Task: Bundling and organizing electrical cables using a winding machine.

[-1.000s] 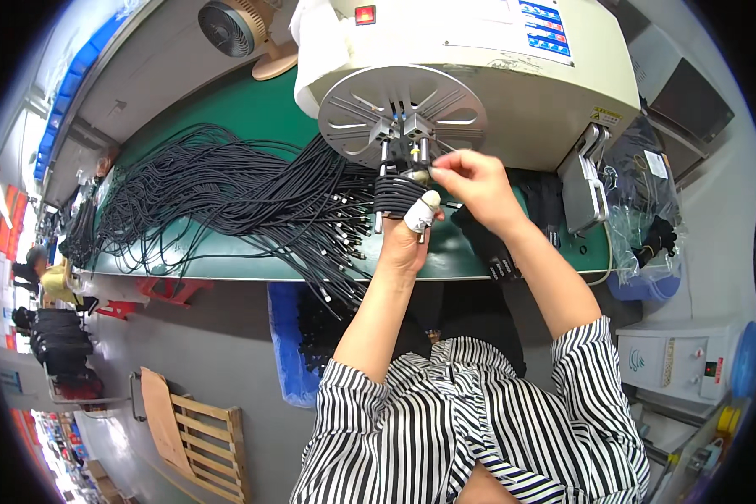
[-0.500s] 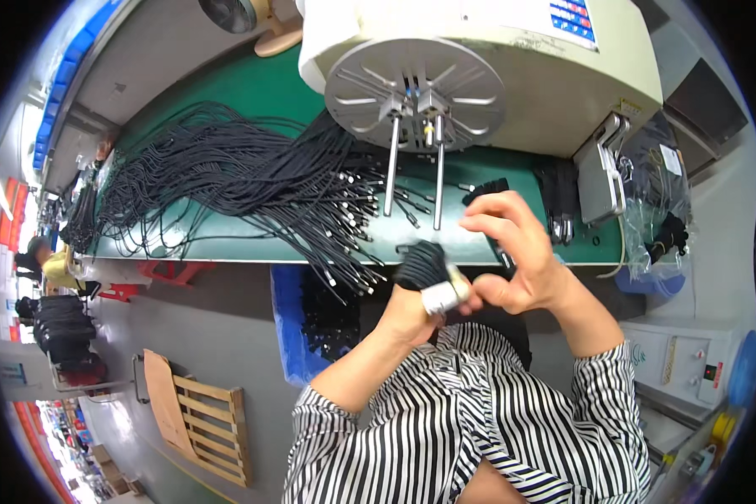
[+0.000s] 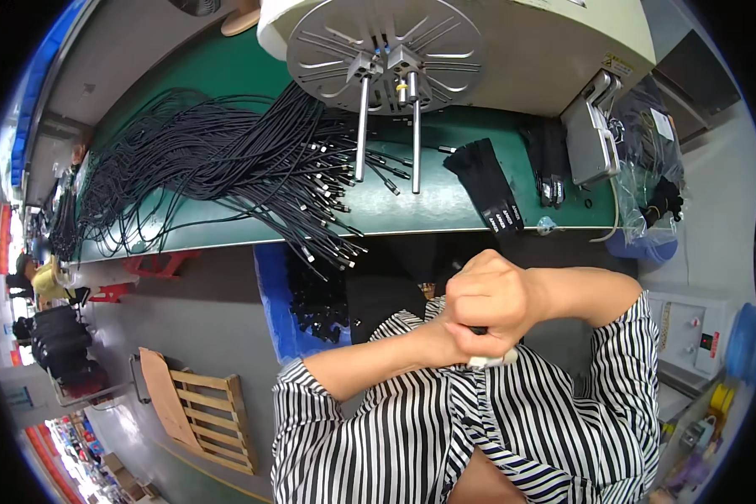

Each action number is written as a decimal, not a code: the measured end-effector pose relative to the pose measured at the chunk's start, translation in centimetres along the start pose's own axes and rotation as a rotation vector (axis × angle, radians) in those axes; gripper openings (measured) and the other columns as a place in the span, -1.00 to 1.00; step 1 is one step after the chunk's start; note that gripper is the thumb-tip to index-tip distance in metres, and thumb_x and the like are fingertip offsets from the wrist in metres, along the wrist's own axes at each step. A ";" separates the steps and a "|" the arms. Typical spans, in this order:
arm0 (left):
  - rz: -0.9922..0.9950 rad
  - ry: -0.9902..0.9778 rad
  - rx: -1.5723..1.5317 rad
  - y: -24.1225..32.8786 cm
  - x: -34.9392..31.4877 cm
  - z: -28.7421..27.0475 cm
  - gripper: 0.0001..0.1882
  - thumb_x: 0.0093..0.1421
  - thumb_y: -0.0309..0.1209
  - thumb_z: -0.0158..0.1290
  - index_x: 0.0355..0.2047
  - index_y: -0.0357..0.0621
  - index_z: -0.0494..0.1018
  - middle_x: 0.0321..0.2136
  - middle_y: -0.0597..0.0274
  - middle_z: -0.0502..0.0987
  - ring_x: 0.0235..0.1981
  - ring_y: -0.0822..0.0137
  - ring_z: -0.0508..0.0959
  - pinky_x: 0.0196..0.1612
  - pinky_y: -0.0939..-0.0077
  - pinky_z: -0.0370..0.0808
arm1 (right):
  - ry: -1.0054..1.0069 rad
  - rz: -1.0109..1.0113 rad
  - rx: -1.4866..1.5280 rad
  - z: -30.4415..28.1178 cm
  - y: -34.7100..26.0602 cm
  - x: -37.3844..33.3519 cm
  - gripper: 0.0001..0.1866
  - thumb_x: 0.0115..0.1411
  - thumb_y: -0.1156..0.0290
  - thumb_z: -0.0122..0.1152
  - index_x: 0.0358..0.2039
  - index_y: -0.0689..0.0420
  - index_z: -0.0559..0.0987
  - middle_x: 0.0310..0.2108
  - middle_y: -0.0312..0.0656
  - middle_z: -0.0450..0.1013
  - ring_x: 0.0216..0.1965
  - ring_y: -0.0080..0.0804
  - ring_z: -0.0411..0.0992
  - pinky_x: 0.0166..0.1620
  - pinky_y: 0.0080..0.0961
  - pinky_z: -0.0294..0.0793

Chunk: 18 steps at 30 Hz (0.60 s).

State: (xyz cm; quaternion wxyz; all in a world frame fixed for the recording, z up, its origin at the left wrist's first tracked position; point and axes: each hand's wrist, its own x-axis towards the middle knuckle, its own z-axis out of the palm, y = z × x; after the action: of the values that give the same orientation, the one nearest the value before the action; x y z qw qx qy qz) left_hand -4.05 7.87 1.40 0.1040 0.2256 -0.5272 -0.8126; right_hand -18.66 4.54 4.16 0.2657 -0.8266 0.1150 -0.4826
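Observation:
Close to my chest, my right hand [image 3: 489, 294] is closed in a fist over my left hand [image 3: 447, 343]. What the right fingers grip is hidden. My left fingers are mostly covered by the right hand. A sliver of black shows between the two hands; the coiled black cable held in my left hand a moment ago is otherwise out of sight. A whitish covering [image 3: 493, 361] sticks out below the hands. Beyond them on the green bench [image 3: 403, 217] lie flat black straps [image 3: 483, 181] with printed ends, and a heap of long black cables [image 3: 218, 155] with metal plugs.
Above the bench, a winding machine's slotted metal disc [image 3: 386, 55] carries two rods pointing toward me. More black straps [image 3: 548, 160] lie beside a metal bracket [image 3: 592, 134]. A blue bin [image 3: 270, 294] with black pieces stands below the bench edge. A wooden pallet [image 3: 214, 420] is at left.
Both hands have drawn down toward my chest. My right hand has gone from spread fingers to a fist over the left, hiding the coiled cable. The view has shifted, uncovering the bench straps.

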 end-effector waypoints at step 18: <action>0.041 0.380 -0.513 2.3 1.6 -3.9 -0.80 -0.05 -0.56 0.19 -0.55 -0.15 0.34 -0.71 0.43 0.32 -0.73 0.61 0.29 -0.71 0.71 0.17 | 0.005 0.686 -0.052 -4.3 0.8 -1.6 -0.80 0.10 0.41 0.23 -0.32 0.27 0.51 -0.52 -0.13 0.43 -0.53 -0.36 0.45 -0.48 -0.46 0.39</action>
State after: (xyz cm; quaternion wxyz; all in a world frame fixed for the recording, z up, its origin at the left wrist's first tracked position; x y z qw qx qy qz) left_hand -3.73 3.14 1.74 0.2703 0.3291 -0.2807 -0.8601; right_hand -23.08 3.15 4.22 0.3910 -0.7451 0.3992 -0.3642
